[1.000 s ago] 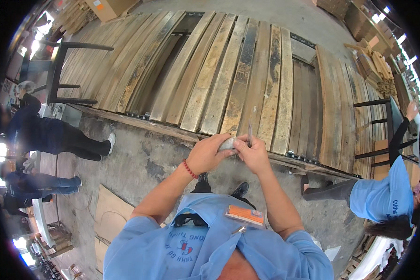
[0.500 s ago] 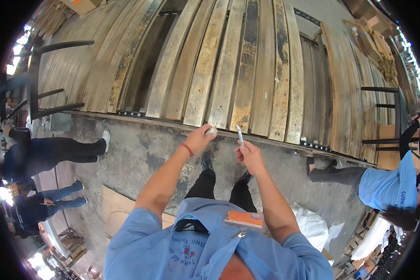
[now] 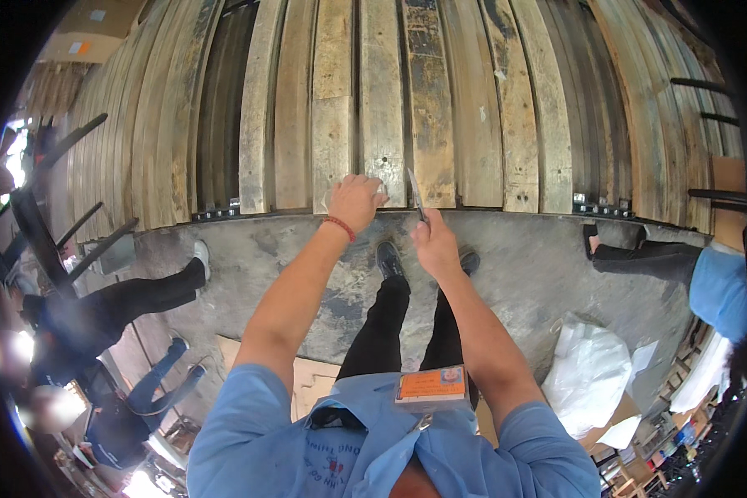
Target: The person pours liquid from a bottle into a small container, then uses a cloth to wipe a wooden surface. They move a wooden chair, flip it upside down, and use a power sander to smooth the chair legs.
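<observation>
My left hand [image 3: 355,202], with a red beaded bracelet at the wrist, is palm down at the near edge of a platform of worn wooden slats [image 3: 382,100]. Its fingers curl round a small whitish thing, mostly hidden, of which only bits show beside the hand. In my right hand [image 3: 434,242] is a slim knife [image 3: 416,195] with a thin pointed blade, gripped by its handle. The blade points away from me, over the end of a slat just right of my left hand.
Black metal bars [image 3: 75,149] stand at the left, with more at the right. Two people in dark clothes are at the left; a person in a blue shirt [image 3: 718,286] is at the right. White plastic sheeting [image 3: 588,369] and flat cardboard [image 3: 311,382] lie on the concrete floor.
My left hand has turned palm down and come onto the slats with the whitish thing. My right hand and knife have shifted slightly left and forward. The view has tilted nearer.
</observation>
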The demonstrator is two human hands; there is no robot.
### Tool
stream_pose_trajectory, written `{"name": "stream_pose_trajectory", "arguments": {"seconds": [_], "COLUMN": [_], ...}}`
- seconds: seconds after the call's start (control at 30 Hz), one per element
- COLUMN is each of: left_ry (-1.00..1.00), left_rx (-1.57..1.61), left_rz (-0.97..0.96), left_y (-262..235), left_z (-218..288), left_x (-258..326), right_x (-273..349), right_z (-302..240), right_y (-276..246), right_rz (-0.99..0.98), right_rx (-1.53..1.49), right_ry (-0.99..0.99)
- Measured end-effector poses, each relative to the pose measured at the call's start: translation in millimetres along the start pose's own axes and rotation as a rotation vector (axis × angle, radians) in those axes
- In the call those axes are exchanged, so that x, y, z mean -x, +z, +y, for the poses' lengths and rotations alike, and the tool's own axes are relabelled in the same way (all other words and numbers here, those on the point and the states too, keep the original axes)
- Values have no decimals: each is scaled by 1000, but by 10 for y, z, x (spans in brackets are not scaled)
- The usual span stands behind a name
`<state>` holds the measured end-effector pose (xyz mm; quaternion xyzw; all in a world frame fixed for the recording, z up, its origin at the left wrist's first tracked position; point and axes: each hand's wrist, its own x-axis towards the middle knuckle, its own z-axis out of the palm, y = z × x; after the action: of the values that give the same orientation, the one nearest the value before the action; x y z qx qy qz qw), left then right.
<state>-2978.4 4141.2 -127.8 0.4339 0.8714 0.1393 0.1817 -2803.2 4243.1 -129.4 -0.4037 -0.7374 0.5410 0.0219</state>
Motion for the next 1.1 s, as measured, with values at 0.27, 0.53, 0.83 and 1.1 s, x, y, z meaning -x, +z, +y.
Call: {"name": "stream_pose_trajectory", "arguments": {"seconds": [0.27, 0.53, 0.83, 1.1], "left_ry": [10, 44, 70, 84], "left_rx": [127, -20, -97, -199], "left_rz": [29, 126, -43, -127], "left_y": [114, 122, -27, -19], "left_z": [-168, -91, -14, -6], "left_x": [-2, -61, -189, -282], "right_x": [-17, -62, -86, -59], "right_z": [0, 46, 65, 118], "right_y": [221, 361, 518, 605], "right_rz": [-60, 18, 71, 79], "right_rx": [217, 196, 205, 206], "right_ry": [-165, -198, -196, -223]}}
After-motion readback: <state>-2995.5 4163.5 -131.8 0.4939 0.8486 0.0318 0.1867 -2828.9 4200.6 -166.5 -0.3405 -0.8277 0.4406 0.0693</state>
